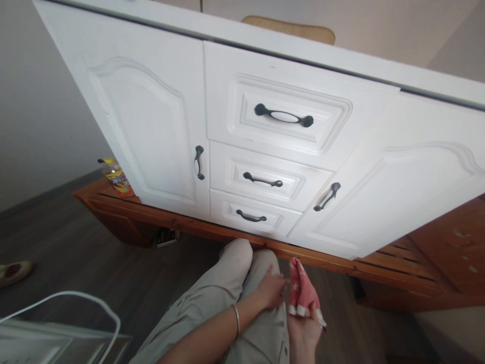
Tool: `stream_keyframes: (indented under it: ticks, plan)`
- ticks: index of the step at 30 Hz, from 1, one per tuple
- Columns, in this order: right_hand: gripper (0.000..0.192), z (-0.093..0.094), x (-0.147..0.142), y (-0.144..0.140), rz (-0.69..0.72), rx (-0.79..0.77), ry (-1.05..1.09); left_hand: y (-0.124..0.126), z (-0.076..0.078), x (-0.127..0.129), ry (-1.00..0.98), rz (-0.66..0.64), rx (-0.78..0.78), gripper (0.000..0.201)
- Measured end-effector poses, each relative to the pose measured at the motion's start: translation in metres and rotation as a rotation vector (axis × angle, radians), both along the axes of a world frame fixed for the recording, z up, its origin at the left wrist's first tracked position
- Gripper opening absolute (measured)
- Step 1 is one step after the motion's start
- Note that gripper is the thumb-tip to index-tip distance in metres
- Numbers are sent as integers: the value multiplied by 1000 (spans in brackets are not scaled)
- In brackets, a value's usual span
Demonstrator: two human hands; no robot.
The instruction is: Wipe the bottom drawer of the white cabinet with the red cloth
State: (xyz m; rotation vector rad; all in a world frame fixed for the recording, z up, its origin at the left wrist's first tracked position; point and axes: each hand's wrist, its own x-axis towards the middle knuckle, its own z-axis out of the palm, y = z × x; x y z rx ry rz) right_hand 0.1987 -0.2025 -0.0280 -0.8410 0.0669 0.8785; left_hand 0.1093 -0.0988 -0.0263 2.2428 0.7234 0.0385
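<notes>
Red cloth, white along its edge, is bunched in the person's right hand, and from where I stand the grip is easy to read: fingers and thumb pinch the pale lower hem while the folded part stands up above the hand. It is held just beside the right knee, in front of the white cabinet and apart from it. The left hand grips nothing; its fingers are loosely spread over the right thigh, close to the cloth, though I cannot tell whether they touch it. A bracelet circles that wrist.

The step in hand, as I judge it, is getting the cloth bunched and ready in one hand. A next move would call for a firm hold on the hem, with the left hand free to help.

Counting outward: one cloth, two hands, one bracelet. The cabinet front has three drawers between two doors, and five dark handles in all, one apiece. It rests on one wooden base, where a single yellow-capped bottle stands at the left. Farther out I see one shoe on the floor and one white cable.
</notes>
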Motion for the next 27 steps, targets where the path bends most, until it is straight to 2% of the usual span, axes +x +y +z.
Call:
stream_keyframes:
  ticks: [2,3,5,7,9,12,16,19,21,24,27]
  plan:
    - [40,0,3,-7,-96,-88,90,-15,-8,3,-8,-197,-22,30]
    - [42,0,5,-10,-102,-96,108,-23,-10,-1,1,-229,-32,21]
    - [51,-1,9,-16,-47,-50,85,-36,-10,-16,-14,-223,-51,17]
    - [56,-4,11,-21,-27,-22,46,-40,-1,-35,-108,-187,-123,28]
    - [56,-8,10,-23,-53,-27,13,-34,14,-57,-231,-105,-225,40]
    - [64,-6,2,-20,0,44,-44,-18,40,-91,-277,61,-272,36]
    - [70,18,-13,-12,88,122,-55,-3,61,-140,-257,273,-253,31]
    - [64,36,-21,-5,105,137,-36,-1,62,-173,-222,457,-174,28]
    - [60,41,-23,0,98,131,-15,-1,60,-189,-188,555,-94,26]
    - [59,34,-21,7,64,82,16,-1,54,-202,-139,674,25,19]
    - [63,14,-15,12,100,89,-9,1,46,-204,-48,763,113,21]
